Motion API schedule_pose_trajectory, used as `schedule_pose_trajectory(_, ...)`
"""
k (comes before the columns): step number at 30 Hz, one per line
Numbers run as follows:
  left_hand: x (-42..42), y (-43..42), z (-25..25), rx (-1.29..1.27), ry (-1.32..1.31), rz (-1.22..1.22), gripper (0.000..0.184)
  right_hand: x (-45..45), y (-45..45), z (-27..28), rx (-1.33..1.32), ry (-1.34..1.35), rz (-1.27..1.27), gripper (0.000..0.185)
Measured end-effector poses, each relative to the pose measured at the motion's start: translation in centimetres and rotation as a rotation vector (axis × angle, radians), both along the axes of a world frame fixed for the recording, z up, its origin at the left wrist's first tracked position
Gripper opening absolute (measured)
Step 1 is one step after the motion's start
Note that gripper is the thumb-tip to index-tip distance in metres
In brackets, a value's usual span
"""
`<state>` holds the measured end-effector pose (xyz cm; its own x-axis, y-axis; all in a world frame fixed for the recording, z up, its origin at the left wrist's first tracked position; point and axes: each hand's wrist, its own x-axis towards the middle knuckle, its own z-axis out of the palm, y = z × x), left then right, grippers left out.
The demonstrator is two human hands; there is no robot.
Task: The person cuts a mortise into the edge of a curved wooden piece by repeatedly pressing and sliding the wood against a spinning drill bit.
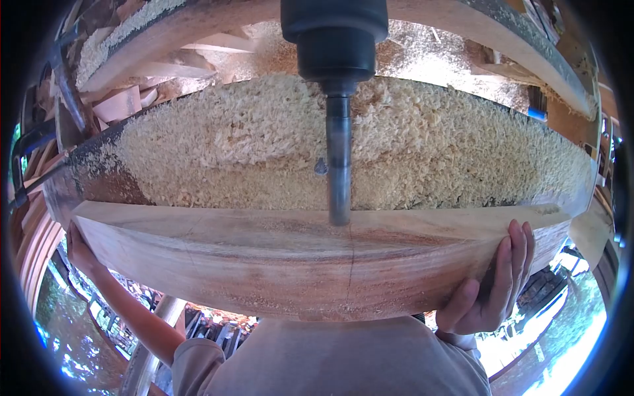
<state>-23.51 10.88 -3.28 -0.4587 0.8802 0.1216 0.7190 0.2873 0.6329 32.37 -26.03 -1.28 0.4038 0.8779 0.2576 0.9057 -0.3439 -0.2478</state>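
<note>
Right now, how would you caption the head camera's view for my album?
Left hand and right hand steady a wooden block near its ends, by an upright metal bit, pale shavings heaped beyond.

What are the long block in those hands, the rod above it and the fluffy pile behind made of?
Long block: bare wood by its look, with streaky grain and a matte surface. Rod: probably steel, being grey, smooth and slightly shiny. Fluffy pile: pale, dull flakes, most likely wood shavings.

Your head-worn camera looks down from close above, your pale cloth shirt (350, 360) at six o'clock. It faces forward, towards the black cylindrical metal spindle (336, 53) at twelve.
</note>
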Motion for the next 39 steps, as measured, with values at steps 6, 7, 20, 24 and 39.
schedule_pose_trajectory(6, 0.9, 0.0, 0.1, -0.004, -0.019, 0.020, 0.036, 0.2, 0.1, 0.0, 0.008, -0.019, 0.001, 0.058)
schedule_pose_trajectory(7, 1.0, 0.0, 0.1, -0.005, 0.012, 0.016, 0.036, 0.2, 0.1, 0.0, 0.002, -0.019, 0.002, 0.058)
schedule_pose_trajectory(20, -0.3, 0.7, 0.0, 0.013, 0.028, -0.045, 0.036, 0.2, 0.1, 0.1, -0.005, -0.025, 0.002, 0.058)
schedule_pose_trajectory(24, 0.9, 0.5, 0.0, 0.021, 0.029, -0.013, 0.035, 0.1, 0.3, -0.1, 0.020, -0.023, -0.001, 0.058)
schedule_pose_trajectory(39, 1.3, 0.6, -0.1, 0.029, 0.017, -0.003, 0.036, -0.1, 0.7, -0.4, 0.063, -0.019, -0.028, 0.058)
